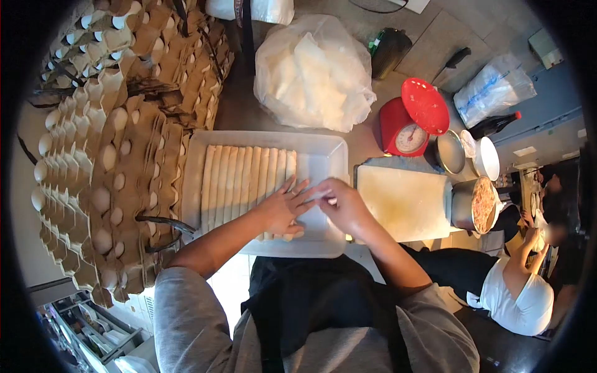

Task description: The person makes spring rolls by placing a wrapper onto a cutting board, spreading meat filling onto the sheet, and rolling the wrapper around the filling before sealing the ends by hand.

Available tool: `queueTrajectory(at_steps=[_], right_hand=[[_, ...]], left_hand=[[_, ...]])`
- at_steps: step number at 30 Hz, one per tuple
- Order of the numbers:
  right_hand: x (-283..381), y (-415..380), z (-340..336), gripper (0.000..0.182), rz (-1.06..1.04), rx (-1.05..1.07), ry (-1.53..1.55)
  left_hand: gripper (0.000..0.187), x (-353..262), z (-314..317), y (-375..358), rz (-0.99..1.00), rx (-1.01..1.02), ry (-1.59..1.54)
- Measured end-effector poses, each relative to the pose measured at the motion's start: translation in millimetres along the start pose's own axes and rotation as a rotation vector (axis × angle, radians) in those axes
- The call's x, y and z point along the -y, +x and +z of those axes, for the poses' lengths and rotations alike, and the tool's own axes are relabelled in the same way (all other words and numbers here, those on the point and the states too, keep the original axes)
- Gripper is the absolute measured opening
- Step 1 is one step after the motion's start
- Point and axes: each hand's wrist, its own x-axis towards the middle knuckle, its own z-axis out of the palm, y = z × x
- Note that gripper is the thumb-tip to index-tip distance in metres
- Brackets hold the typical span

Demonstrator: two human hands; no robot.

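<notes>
A translucent plastic tub (339,236) holds a row of long pale dough rolls (233,180) lying side by side. My left hand (283,210) rests over the rolls at the right end of the row, its fingers spread and pointing right. Just beside it, above the bare right part of the tub, my right hand (342,202) has its fingers pinched together near my left fingertips. Whatever may be between those right fingers is too small to make out.
Stacked egg trays (134,205) stand left. Behind the tub lies a plastic bag of pale sheets (314,74). To the right are a white cutting board (404,202), a red scale (398,127), a pot of filling (482,205), bowls and a knife. A person in white (516,295) works farther right.
</notes>
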Motion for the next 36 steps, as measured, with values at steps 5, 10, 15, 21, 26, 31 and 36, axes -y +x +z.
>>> queueTrajectory(at_steps=[5,10,15,21,26,31,36], right_hand=[[-4.7,102.4,-43.0,0.034,-0.187,-0.336,-0.054],[-47.1,210.4,-32.3,0.033,-0.406,-0.759,-0.553],[-53.6,245.8,-33.7,0.027,0.027,-0.623,-0.353],[19.0,246.0,-95.2,0.013,-0.027,-0.511,0.070],[101.3,169.1,-165.7,0.011,-0.349,-0.452,0.495],[77.1,64.6,-220.0,0.028,-0.360,-0.470,0.606],[-46.0,-53.7,-248.6,0.046,-0.190,-0.469,0.468]], left_hand=[[0.076,-1.6,-3.0,0.3,0.042,-0.137,-0.146],[0.071,-1.7,-43.8,12.7,-0.035,-0.445,-0.201],[0.066,-6.8,-69.5,17.6,-0.193,-0.729,-0.360],[0.053,13.1,-58.5,34.3,-0.372,-0.917,-0.982],[0.068,18.9,-100.2,70.1,-0.324,-1.080,-1.888],[0.089,-14.5,-133.3,95.7,0.178,-0.885,-2.337],[0.078,-82.6,-109.3,130.4,0.104,-0.652,-2.673]])
